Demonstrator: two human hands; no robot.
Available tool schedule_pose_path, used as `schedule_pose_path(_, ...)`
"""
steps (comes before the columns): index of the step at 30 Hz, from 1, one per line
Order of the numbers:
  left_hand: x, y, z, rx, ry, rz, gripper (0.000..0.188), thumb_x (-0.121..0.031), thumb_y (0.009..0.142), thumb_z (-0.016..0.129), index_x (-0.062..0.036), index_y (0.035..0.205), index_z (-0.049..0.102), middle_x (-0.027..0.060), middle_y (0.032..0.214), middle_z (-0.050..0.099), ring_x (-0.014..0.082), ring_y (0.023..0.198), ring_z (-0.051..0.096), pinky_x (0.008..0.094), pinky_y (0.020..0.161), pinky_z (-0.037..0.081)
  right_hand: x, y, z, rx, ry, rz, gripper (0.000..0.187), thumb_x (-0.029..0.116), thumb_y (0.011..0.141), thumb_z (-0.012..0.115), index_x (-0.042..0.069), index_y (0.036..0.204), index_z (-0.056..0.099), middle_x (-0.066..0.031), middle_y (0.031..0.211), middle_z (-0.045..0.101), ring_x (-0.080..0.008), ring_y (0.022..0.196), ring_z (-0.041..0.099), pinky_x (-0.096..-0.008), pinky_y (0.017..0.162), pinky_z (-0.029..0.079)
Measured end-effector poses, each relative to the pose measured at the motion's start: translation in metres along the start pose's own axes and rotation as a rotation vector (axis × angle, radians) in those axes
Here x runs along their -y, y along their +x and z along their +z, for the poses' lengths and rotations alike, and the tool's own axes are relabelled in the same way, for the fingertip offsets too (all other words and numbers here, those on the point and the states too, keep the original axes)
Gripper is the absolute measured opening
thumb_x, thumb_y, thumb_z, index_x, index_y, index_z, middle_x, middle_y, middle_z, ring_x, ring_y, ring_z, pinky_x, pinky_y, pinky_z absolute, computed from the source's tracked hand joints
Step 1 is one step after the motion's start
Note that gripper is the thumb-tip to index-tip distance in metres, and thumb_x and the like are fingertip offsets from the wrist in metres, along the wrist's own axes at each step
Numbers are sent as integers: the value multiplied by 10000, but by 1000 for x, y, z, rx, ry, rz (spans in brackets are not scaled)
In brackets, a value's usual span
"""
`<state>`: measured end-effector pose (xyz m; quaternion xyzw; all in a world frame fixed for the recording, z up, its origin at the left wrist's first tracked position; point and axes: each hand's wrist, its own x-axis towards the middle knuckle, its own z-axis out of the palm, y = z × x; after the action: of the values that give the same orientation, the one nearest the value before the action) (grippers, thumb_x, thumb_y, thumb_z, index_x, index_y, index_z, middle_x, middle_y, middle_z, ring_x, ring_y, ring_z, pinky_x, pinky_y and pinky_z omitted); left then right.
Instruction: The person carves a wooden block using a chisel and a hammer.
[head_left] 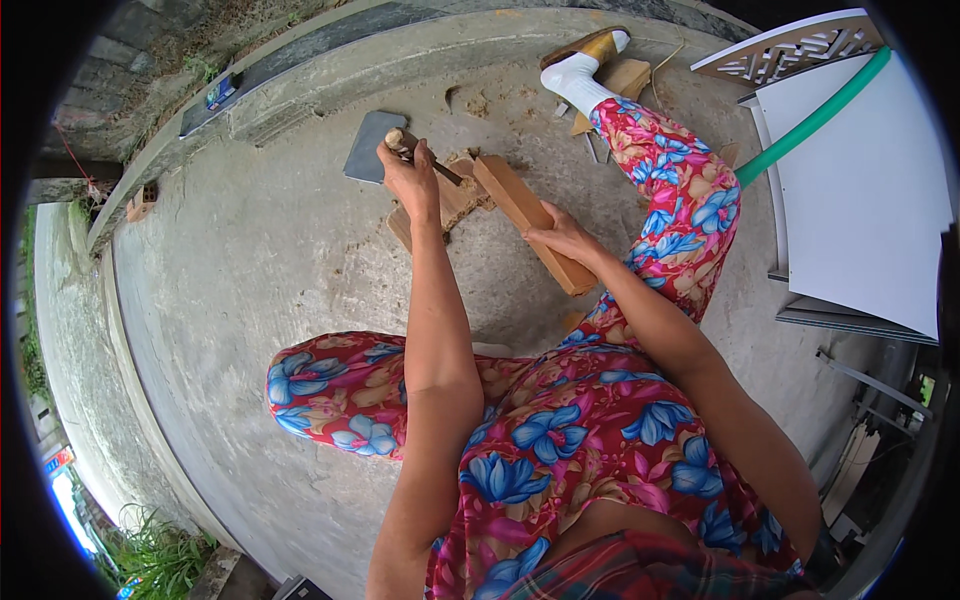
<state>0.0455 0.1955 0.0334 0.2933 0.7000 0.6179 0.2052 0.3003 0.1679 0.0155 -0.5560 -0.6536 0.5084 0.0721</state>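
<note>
My left hand (408,178) is closed around the pale wooden handle of a chisel (447,173). Its dark shaft slants down to the right, toward a brown wooden board (460,203) on the ground; the tip is too small to make out. Crumbly shavings lie on and around this board. A long rectangular wooden block (522,205) is in my right hand (568,238), gripped with thumb on top near its middle. The block's far end comes close to the chisel and board. Beside my left hand, a flat grey plate (370,145) lies on the concrete.
My floral-trousered legs frame the work area, the right foot (585,75) stretched ahead by a wood offcut (625,78). White panels (850,190) and a green hose (820,118) stand to the right. A low concrete kerb (350,65) curves along the far side.
</note>
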Motion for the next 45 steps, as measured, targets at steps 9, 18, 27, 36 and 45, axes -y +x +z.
schedule_pose_path(9,14,45,26,-47,141,6,369,-80,832,725,7,1128,523,203,939,689,331,878,686,400,801,512,12,4,-5,24,-49,32,914,414,769,731,17,1486,328,-217,1350,543,-298,1240,541,-371,1026,430)
schedule_pose_path(18,46,69,21,-94,176,-15,417,-222,799,786,0,1078,568,180,934,701,331,881,688,407,799,513,72,1,-27,-109,30,-124,909,348,754,750,-60,1454,337,-255,1338,550,-300,1253,543,-353,1028,439)
schedule_pose_path(27,35,66,26,-46,86,18,375,-119,804,751,10,1057,506,269,949,680,446,941,655,453,803,503,213,48,-36,-248,-182,-629,893,331,778,758,-9,1485,332,-230,1339,556,-262,1202,575,-352,998,463)
schedule_pose_path(36,50,71,25,-29,-32,-118,346,-123,813,708,16,1082,541,266,963,682,418,956,668,440,812,509,262,75,-23,59,-649,-440,981,456,702,742,-16,1471,356,-277,1351,537,-347,1247,545,-392,1051,427)
schedule_pose_path(45,50,63,27,-32,-5,-127,364,-128,787,751,18,1052,549,273,957,683,436,948,663,456,806,507,218,83,-19,20,-685,-329,971,453,731,739,-17,1481,339,-271,1417,480,-338,1301,497,-376,1073,408)
